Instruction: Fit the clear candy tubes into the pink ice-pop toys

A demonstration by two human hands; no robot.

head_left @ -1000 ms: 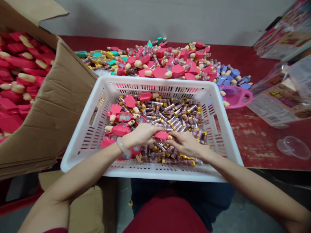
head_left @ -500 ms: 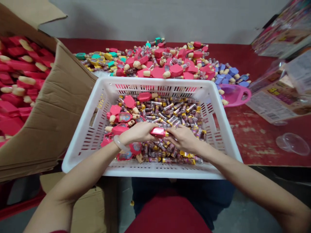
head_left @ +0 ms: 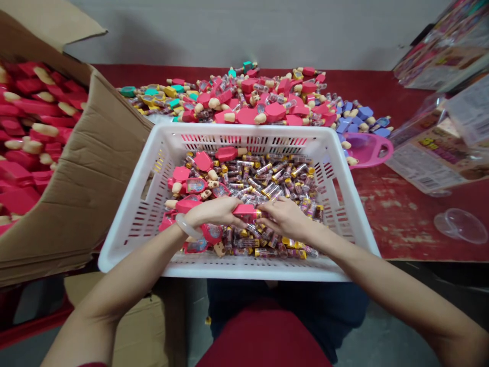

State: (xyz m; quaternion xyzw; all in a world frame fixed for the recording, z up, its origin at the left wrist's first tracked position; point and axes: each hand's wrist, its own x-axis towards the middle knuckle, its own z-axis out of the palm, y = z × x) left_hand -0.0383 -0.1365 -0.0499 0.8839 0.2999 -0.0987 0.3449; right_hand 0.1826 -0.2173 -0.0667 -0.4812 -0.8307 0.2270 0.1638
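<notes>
Over the white basket (head_left: 244,271), my left hand (head_left: 219,210) is closed around a red plastic toy piece (head_left: 245,210). My right hand (head_left: 284,218) pinches a small tube with a yellow end (head_left: 259,214) at the right side of that piece; fingers hide most of the tube. The two parts touch end to end, but I cannot tell how far one sits in the other. Below lie many clear tubes (head_left: 267,176) with dark contents and yellow caps. On the basket's left are several red toy pieces (head_left: 204,160) with beige ends.
A cardboard box (head_left: 84,168) of red pieces stands at the left. Behind the basket, red, yellow, green and purple toys (head_left: 275,109) are heaped on the red table (head_left: 397,219). A pink scoop (head_left: 372,151), packaged goods (head_left: 431,153) and a clear plastic cup (head_left: 460,226) are at the right.
Both hands have shifted slightly left with the red piece and tube, and the red piece has turned a little in my left hand. The surroundings look the same.
</notes>
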